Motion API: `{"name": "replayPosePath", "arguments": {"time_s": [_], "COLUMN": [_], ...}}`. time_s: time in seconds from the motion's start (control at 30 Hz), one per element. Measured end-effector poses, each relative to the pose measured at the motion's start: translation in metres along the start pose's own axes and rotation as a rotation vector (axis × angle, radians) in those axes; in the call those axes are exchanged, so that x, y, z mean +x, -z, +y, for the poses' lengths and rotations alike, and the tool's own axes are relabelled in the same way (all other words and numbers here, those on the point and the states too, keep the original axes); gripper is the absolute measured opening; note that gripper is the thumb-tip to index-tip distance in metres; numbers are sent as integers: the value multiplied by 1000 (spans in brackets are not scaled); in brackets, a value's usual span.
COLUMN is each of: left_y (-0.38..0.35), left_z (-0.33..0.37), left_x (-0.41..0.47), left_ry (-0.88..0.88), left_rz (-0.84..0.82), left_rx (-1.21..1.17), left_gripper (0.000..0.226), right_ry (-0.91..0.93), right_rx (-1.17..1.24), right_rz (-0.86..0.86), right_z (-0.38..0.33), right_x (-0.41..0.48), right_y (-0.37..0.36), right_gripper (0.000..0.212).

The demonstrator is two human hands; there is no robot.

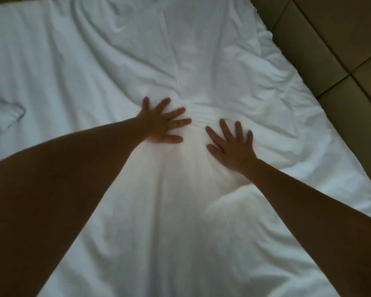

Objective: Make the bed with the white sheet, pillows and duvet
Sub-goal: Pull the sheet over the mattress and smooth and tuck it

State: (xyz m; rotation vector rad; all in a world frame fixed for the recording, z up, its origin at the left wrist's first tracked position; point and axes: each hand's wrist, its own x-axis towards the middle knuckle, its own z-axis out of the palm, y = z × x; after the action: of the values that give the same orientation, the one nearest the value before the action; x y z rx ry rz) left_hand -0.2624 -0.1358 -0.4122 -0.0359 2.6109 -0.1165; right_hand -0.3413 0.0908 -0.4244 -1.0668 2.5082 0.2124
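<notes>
A white duvet (180,50) covers nearly the whole view, with creases fanning out from its middle. My left hand (163,123) lies flat on it with fingers spread, pointing right. My right hand (231,144) presses flat on it too, fingers spread and pointing up, a short way to the right of the left hand. A small bunch of folds (198,120) sits between the two hands. Both forearms reach in from the bottom corners. No pillow can be made out.
The bed's edge (304,99) runs diagonally down the right side. Beyond it lies a beige tiled floor (341,39). A rumpled fold of white cloth (7,116) shows at the left edge.
</notes>
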Motion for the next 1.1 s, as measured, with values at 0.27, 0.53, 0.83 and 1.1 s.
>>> {"name": "replayPosePath", "arguments": {"time_s": [0.27, 0.53, 0.83, 1.1], "left_y": [12, 39, 48, 88], "left_z": [-59, -150, -162, -153], "left_x": [63, 162, 190, 247], "left_ry": [136, 400, 370, 612], "left_rz": [54, 218, 792, 895], "left_rx": [-164, -352, -525, -775], "left_gripper": [58, 62, 38, 28], "right_ry": [68, -89, 150, 201], "right_rx": [-31, 254, 376, 460], "right_rz": [122, 348, 601, 738], "right_z": [-17, -2, 15, 51], "right_x": [148, 270, 296, 318], "right_y": [49, 93, 111, 95], "right_gripper": [54, 68, 42, 43]}}
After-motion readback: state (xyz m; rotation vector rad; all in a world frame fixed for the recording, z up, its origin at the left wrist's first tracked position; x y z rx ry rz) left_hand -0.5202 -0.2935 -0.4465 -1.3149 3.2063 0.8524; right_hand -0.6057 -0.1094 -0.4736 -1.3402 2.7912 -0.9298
